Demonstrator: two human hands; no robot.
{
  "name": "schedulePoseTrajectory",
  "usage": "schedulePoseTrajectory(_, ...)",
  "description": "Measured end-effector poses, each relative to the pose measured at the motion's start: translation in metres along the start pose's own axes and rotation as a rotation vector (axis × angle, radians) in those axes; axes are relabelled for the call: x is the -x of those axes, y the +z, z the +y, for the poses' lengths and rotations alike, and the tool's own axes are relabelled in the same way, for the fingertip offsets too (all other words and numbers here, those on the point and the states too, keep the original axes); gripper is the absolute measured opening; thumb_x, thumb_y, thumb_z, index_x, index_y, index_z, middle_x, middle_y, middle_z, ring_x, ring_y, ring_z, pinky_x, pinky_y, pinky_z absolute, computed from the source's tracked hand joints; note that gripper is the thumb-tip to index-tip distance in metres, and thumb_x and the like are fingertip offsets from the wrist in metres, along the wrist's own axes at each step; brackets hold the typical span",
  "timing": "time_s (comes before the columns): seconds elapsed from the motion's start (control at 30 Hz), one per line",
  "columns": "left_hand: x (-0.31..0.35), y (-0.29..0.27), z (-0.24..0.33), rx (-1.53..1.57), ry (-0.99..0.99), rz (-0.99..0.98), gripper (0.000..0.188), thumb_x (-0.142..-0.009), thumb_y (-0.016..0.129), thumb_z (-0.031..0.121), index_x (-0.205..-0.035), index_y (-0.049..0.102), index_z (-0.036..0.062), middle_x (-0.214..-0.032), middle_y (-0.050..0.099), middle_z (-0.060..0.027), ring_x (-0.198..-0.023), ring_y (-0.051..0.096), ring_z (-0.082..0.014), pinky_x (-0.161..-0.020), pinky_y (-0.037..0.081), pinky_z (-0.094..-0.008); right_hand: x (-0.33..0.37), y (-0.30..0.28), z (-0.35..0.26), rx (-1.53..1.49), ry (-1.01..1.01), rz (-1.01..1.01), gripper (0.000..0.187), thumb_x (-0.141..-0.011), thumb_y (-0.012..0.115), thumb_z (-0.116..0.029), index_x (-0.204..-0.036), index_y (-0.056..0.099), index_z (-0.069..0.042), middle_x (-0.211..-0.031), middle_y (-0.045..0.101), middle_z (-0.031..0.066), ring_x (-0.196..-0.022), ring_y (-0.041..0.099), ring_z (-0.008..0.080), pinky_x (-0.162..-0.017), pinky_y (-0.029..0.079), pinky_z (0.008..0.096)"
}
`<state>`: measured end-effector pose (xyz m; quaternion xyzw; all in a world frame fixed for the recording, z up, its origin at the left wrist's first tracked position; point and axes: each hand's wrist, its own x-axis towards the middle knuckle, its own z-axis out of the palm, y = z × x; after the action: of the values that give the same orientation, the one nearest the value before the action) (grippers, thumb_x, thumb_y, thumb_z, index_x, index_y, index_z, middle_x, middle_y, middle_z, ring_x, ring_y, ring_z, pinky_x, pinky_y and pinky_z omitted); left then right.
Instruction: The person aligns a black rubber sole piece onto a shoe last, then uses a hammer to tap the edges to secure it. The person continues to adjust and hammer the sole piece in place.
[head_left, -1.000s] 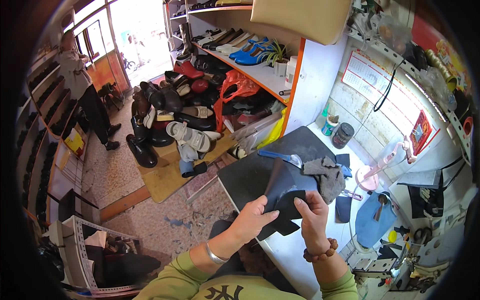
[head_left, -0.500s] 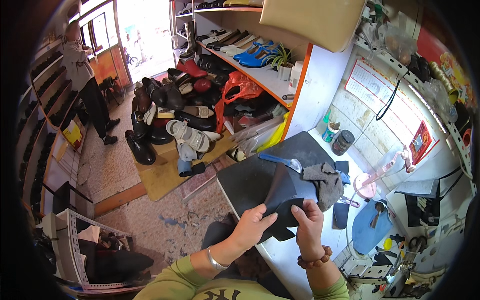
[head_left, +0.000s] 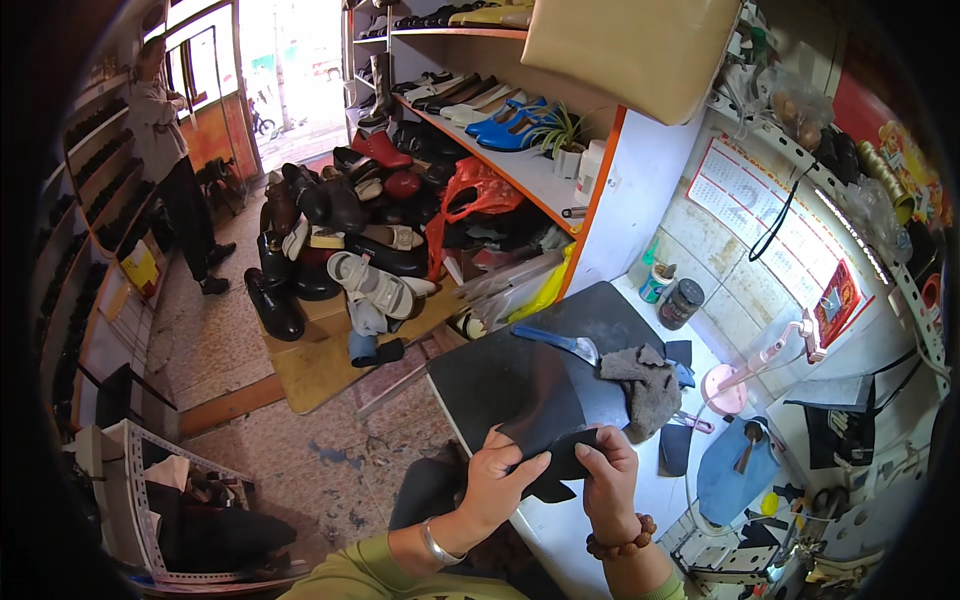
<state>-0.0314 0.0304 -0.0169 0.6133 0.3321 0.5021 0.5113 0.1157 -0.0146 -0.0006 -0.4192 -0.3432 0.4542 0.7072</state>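
Observation:
A thin, dark, leather-like sheet (head_left: 545, 432) is stretched between my two hands over the near edge of the black work mat (head_left: 465, 375). My left hand (head_left: 497, 478) pinches its left side, thumb on top. With thumb and bent fingers, my right hand (head_left: 610, 475) grips its right side. A loose, angular flap of the sheet hangs between the hands. Just beyond it on the mat lie a blue-handled tool (head_left: 545, 338) with a pale metal end and a crumpled grey cloth (head_left: 645, 390).
Right of the mat, the white bench carries a dark jar (head_left: 682, 303), a pink lamp base (head_left: 725, 388) and a blue piece with a brush (head_left: 742, 470). A shoe heap (head_left: 350, 220) lies beyond on the left. Near the doorway stands a person (head_left: 165, 130).
Both hands, still gripping the sheet, appear slightly lower in the picture, and the sheet's near flap looks more tilted. The whole view has shifted a little.

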Motion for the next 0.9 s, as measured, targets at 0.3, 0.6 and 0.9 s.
schedulePoseTrajectory(0.3, 0.0007, -0.004, 0.0007, -0.098, 0.168, -0.014, 0.014, -0.076, 0.074, 0.01, -0.087, 0.072, 0.001, -0.106, 0.067, -0.0106, -0.117, 0.047, -0.0318, -0.102, 0.035, -0.0401, -0.001, -0.003, -0.0006, -0.134, 0.166, -0.044, 0.016, -0.087, 0.065, -0.004, -0.102, 0.062, 0.001, -0.094, 0.066, 0.0047, -0.083, 0.061, 0.0115, -0.078, 0.048, 0.0244)
schedulePoseTrajectory(0.6, 0.0006, -0.0059, 0.0011, -0.058, 0.177, -0.06, 0.021, -0.075, 0.074, 0.008, -0.096, 0.074, 0.004, -0.118, 0.064, -0.0107, -0.124, 0.042, -0.0318, -0.104, 0.033, -0.0398, -0.0036, -0.0009, -0.0036, -0.217, 0.253, -0.082, 0.017, -0.088, 0.066, -0.005, -0.104, 0.063, 0.001, -0.096, 0.068, 0.0051, -0.085, 0.063, 0.0114, -0.08, 0.049, 0.0243)
schedulePoseTrajectory(0.9, -0.0025, -0.0069, 0.0067, -0.198, 0.282, -0.093, 0.026, -0.075, 0.074, 0.008, -0.101, 0.072, 0.004, -0.124, 0.06, -0.011, -0.125, 0.04, -0.0321, -0.104, 0.033, -0.0406, -0.0011, 0.0054, -0.0065, -0.182, 0.172, -0.052, 0.014, -0.088, 0.065, -0.002, -0.101, 0.065, 0.002, -0.095, 0.067, 0.0039, -0.085, 0.061, 0.0098, -0.08, 0.048, 0.0235)
